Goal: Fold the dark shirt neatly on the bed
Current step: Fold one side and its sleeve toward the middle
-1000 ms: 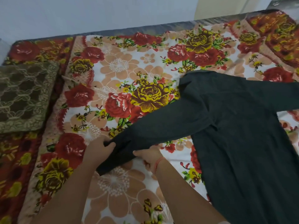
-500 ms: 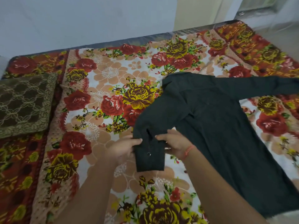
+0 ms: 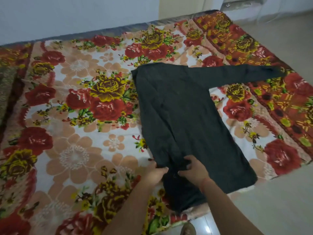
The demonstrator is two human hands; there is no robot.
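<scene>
Head view: an olive patterned cushion (image 3: 6, 92) lies at the left edge of the bed (image 3: 101, 31), on the floral blanket (image 3: 76, 116). By the near edge, the left hand (image 3: 155, 173) pinches the folded-in sleeve of the dark shirt (image 3: 183, 116). Just beside it, the right hand (image 3: 194, 170) grips the same fabric with curled fingers. The shirt lies flat on the bed's right half, its other sleeve (image 3: 245, 73) stretched toward the right edge.

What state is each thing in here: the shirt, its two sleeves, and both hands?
shirt, lying flat on the bedspread, partly folded.
folded sleeve, laid down along the shirt's body.
other sleeve, spread out sideways, not yet folded.
left hand, pinches the folded sleeve.
right hand, fingers curled on the folded sleeve.
</scene>
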